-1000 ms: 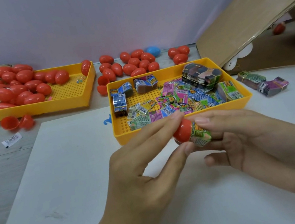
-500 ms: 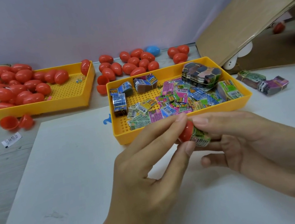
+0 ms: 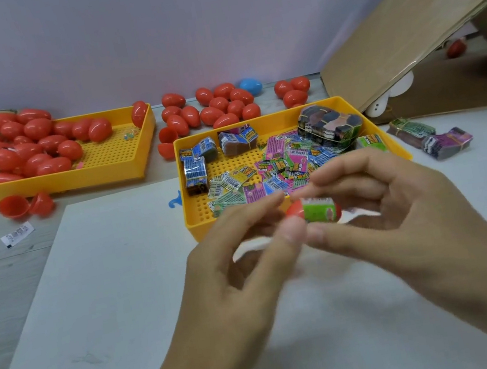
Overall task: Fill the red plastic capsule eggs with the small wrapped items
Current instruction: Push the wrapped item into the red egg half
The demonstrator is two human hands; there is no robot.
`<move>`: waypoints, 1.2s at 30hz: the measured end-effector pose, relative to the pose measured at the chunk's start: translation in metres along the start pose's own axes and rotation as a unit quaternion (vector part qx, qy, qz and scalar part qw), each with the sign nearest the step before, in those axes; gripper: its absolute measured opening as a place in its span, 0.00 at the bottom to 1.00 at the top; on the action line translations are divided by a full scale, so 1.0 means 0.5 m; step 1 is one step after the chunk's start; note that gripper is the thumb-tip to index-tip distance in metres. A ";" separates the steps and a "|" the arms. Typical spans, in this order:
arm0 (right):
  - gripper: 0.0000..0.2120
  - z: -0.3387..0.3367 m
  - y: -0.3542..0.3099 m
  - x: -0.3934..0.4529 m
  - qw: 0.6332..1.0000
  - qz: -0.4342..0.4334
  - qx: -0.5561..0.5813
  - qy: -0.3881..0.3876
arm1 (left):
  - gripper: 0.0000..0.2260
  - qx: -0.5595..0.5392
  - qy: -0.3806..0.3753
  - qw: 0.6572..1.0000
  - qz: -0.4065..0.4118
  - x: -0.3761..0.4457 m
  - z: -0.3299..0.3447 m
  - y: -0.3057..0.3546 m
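Both hands meet in front of the near yellow tray (image 3: 198,230). Between them is a red capsule egg (image 3: 296,210) with a green wrapped item (image 3: 319,211) wedged between its two halves. My left hand (image 3: 240,268) pinches the left red half with thumb and forefinger. My right hand (image 3: 400,206) holds the right side, its fingers above and thumb below. The tray behind holds many small colourful wrapped items (image 3: 278,168) and bundled stacks. The picture is motion-blurred around the fingers.
A second yellow tray (image 3: 141,156) at the back left holds several closed red eggs (image 3: 35,141). More red eggs (image 3: 216,105) and a blue one (image 3: 250,86) lie by the wall. Two open red halves (image 3: 25,204) sit on the left. Cardboard (image 3: 404,38) leans at right, bundles (image 3: 430,137) beside it.
The egg has turned in my hands: the green wrapped item now faces up between two red halves, and my right hand's fingers have spread and lifted slightly.
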State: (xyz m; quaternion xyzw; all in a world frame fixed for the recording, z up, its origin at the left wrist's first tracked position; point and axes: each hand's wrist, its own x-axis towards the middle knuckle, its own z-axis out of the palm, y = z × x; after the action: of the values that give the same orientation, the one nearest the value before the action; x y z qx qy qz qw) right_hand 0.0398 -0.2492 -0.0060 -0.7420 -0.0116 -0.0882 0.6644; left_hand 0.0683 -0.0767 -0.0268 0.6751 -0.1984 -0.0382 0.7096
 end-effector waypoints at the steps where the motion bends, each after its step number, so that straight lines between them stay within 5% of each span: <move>1: 0.21 0.006 0.001 -0.005 0.996 -0.063 -0.061 0.004 | 0.16 -0.032 -0.012 0.999 -0.041 0.001 0.000 0.001; 3: 0.24 0.016 0.007 -0.016 0.980 -0.150 -0.134 -0.011 | 0.16 -0.077 -0.014 0.993 -0.087 0.004 0.000 0.001; 6: 0.26 0.014 0.010 -0.019 0.977 -0.167 -0.130 -0.030 | 0.13 -0.054 0.028 0.997 -0.053 0.008 -0.003 -0.001; 9: 0.20 0.006 -0.001 -0.004 0.999 -0.040 -0.029 -0.017 | 0.17 -0.058 0.048 0.997 -0.003 0.011 -0.010 -0.005; 13: 0.16 0.007 -0.007 0.005 0.987 0.103 0.060 -0.105 | 0.24 -0.029 -0.004 0.998 0.062 0.006 -0.006 -0.005; 16: 0.10 0.009 -0.003 0.001 0.998 0.026 0.019 -0.059 | 0.25 -0.043 -0.011 0.997 0.056 0.005 -0.007 -0.010; 19: 0.14 0.012 0.005 -0.006 0.989 -0.093 -0.117 -0.013 | 0.19 -0.078 -0.003 0.997 -0.025 0.007 -0.010 -0.011; 22: 0.15 0.019 0.013 -0.014 0.972 -0.159 -0.173 -0.016 | 0.13 -0.050 0.006 0.998 -0.024 0.009 -0.007 -0.008; 26: 0.20 0.013 0.011 -0.007 0.994 -0.080 -0.065 -0.030 | 0.12 -0.082 0.039 0.996 0.007 0.014 -0.015 -0.004; 31: 0.13 0.008 0.003 0.004 0.989 0.075 0.104 -0.067 | 0.20 -0.077 0.018 0.995 0.065 0.010 -0.014 -0.001; 34: 0.11 0.017 -0.001 0.000 0.992 0.052 0.096 -0.065 | 0.26 -0.063 -0.004 0.995 0.083 0.008 -0.007 0.001; 36: 0.13 0.010 -0.002 -0.004 0.997 -0.062 -0.019 0.033 | 0.30 -0.063 -0.011 0.995 0.078 0.008 -0.003 -0.009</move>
State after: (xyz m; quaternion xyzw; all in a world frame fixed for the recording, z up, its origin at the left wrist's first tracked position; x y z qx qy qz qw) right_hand 0.0381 -0.2442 -0.0057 -0.7493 -0.0337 -0.1540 0.6432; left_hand 0.0734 -0.0768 -0.0300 0.6107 -0.2558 -0.0029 0.7494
